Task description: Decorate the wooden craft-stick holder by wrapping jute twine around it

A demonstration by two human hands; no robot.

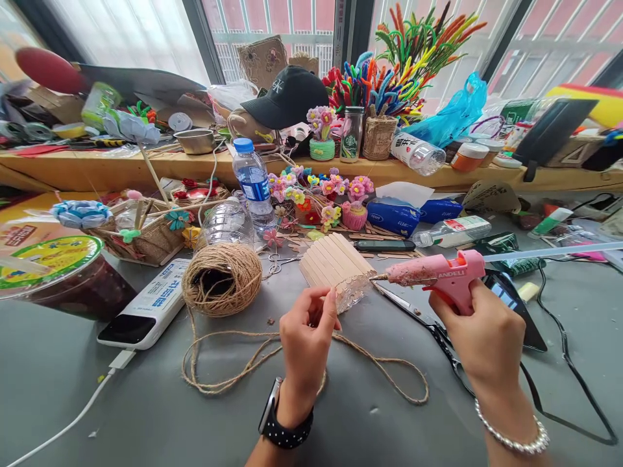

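My right hand (487, 337) is wrapped round a pink hot glue gun (433, 272), a clear glue stick running out of its back. The gun's nozzle points left, at the edge of a clear plastic piece covered with wooden craft sticks (333, 259), which lies on its side. At that edge my left hand (311, 324) has thumb and fingers pinched together on twine (403, 389); the exact grip is partly hidden by the fingers. Loops of this twine lie on the table and lead back to a twine ball (238, 279) at the left.
Scissors (403, 301) lie beneath the glue gun, near a black cable (564, 337). A white power bank (146, 311) and a drink cup (73, 279) stand at the left. Behind are a water bottle (253, 181), felt flowers (331, 188), tissue packs (394, 217) and a cluttered shelf (195, 165).
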